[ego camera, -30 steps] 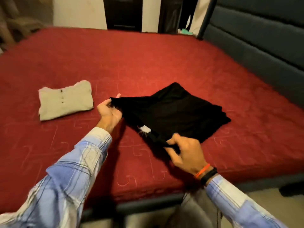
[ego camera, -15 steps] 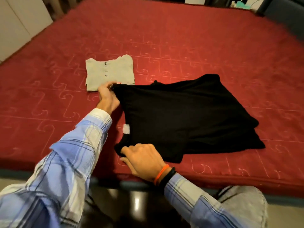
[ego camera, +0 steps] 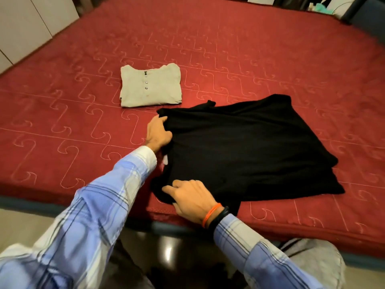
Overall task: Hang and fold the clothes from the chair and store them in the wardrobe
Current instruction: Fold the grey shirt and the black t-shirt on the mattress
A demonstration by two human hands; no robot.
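Over on the far left side of the red bed [ego camera: 62, 113], white cupboard panels [ego camera: 31, 21] stand beyond its edge. Further in, the folded beige shirt [ego camera: 150, 87] sits flat on the quilt, buttons up, lying just beyond the black garment's far left corner and apart from it.

Now the action: the left hand [ego camera: 158, 133] is at the left edge of the black garment [ego camera: 245, 151], fingers curled round a bunched fold of cloth near that far corner. The fingertips are tucked under the fabric, so how they sit beneath cannot be told. Nearer the bed's front edge, the right hand [ego camera: 187, 198] pinches the garment's near left corner, thumb and forefinger closed on the hem, the other fingers loosely bent over it. Orange and black wristbands [ego camera: 214, 214] sit at that wrist.

The black garment itself lies half folded across the middle of the bed, layers stacked unevenly toward its right side, one lower layer poking out past the top one.

The risks, as I read it: those right-hand layers are not squared up, so carrying the left edge across could drag the stack askew and leave a lumpy fold. The near corner also hangs close to the bed's front edge; a loose pinch there could let it slip off toward the floor. And a wide sweep by the left hand might nudge the beige shirt out of its tidy fold.
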